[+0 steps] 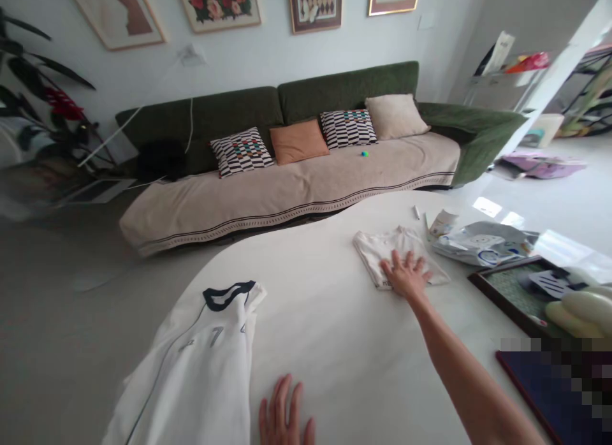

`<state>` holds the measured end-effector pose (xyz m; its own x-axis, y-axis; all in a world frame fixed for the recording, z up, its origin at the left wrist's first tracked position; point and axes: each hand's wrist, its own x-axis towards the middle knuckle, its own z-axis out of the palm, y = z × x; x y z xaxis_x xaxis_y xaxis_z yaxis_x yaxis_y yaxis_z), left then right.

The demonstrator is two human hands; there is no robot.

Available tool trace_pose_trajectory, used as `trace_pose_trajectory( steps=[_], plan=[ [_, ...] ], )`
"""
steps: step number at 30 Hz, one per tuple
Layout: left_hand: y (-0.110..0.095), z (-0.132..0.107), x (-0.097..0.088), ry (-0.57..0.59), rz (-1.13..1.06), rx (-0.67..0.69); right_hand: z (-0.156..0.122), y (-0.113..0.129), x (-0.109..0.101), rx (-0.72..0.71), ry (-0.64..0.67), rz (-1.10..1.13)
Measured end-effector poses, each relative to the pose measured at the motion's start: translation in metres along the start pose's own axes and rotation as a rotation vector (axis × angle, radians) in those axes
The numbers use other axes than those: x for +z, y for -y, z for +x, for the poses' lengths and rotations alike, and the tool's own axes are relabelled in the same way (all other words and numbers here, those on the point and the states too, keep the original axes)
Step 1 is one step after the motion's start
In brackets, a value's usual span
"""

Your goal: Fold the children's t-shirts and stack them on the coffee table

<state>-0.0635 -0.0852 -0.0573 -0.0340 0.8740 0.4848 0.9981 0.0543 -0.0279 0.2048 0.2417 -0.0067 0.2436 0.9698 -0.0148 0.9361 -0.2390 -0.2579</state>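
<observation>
Folded off-white T-shirt (370,247): on the white table (329,330), 1 o'clock of table middle. Neckline edge faces about 12, lettered edge about 6. Near-square fold, long axis hard to call under the hand.

White jersey (215,362): 8 o'clock on table, long axis 1 to 7, dark collar at the 1 end. Its 3 o'clock side is folded in.

Hands apart, neither clamped on anything. Right hand (406,273) lies flat on the T-shirt, fingers spread. Left hand (282,416) is palm down at 6, just beside the jersey, fingers slightly spread; can't tell if the palm touches the table.

Hidden/cut: T-shirt lettering partly under right hand; jersey's lower end and left wrist run out of frame; jersey digits partly lost in folds, only a 7 reads clearly. Pixelated patch at 4 masks whatever's there.

Containers: crumpled plastic bag (482,240) at 2, contents can't be made out. Dark-rimmed tray or frame (511,291) at 3 bears a striped item (549,284) and pale rounded objects (586,308).
</observation>
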Motion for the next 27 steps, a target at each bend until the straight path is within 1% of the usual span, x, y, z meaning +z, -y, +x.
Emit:
trace_pose_trajectory(
  steps=[1, 3, 5, 6, 7, 9, 11, 13, 14, 16, 18, 20, 22, 24, 25, 27],
  plan=[
    [-0.001, 0.001, -0.007, 0.032, -0.022, 0.007, -0.005, -0.003, -0.001, -0.015, -0.001, 0.010],
    [-0.003, 0.004, -0.023, 0.113, -0.071, 0.012, -0.021, -0.001, -0.007, -0.049, -0.045, 0.034],
    [-0.005, 0.006, -0.038, 0.191, -0.130, -0.007, -0.054, 0.006, -0.015, -0.099, -0.116, 0.049],
    [-0.006, 0.007, -0.044, 0.218, -0.159, -0.026, -0.078, 0.010, -0.018, -0.152, -0.131, 0.044],
    [-0.007, 0.008, -0.049, 0.238, -0.185, -0.047, -0.107, 0.012, -0.021, -0.224, -0.118, 0.032],
    [-0.009, 0.010, -0.056, 0.279, -0.229, -0.078, -0.174, 0.015, -0.023, -0.379, -0.019, 0.002],
    [-0.011, 0.011, -0.059, 0.322, -0.259, -0.109, -0.244, 0.013, -0.022, -0.478, 0.094, -0.022],
    [-0.015, 0.013, -0.062, 0.367, -0.286, -0.130, -0.304, 0.009, -0.020, -0.509, 0.184, -0.039],
    [-0.017, 0.015, -0.064, 0.392, -0.298, -0.140, -0.328, 0.006, -0.019, -0.514, 0.222, -0.048],
    [-0.019, 0.019, -0.073, 0.460, -0.319, -0.149, -0.362, -0.001, -0.019, -0.526, 0.279, -0.071],
    [-0.016, 0.020, -0.090, 0.519, -0.340, -0.109, -0.380, -0.009, -0.020, -0.546, 0.299, -0.090],
    [-0.006, 0.015, -0.114, 0.515, -0.341, -0.010, -0.385, -0.016, -0.021, -0.573, 0.302, -0.094],
    [0.014, 0.004, -0.140, 0.461, -0.292, 0.064, -0.384, -0.020, -0.023, -0.597, 0.310, -0.089],
    [0.039, -0.012, -0.160, 0.427, -0.204, 0.059, -0.382, -0.019, -0.024, -0.606, 0.328, -0.092],
    [0.052, -0.019, -0.167, 0.426, -0.160, 0.040, -0.382, -0.017, -0.025, -0.601, 0.337, -0.098],
    [0.074, -0.031, -0.172, 0.437, -0.104, 0.025, -0.382, -0.012, -0.027, -0.576, 0.357, -0.113]
  ],
)
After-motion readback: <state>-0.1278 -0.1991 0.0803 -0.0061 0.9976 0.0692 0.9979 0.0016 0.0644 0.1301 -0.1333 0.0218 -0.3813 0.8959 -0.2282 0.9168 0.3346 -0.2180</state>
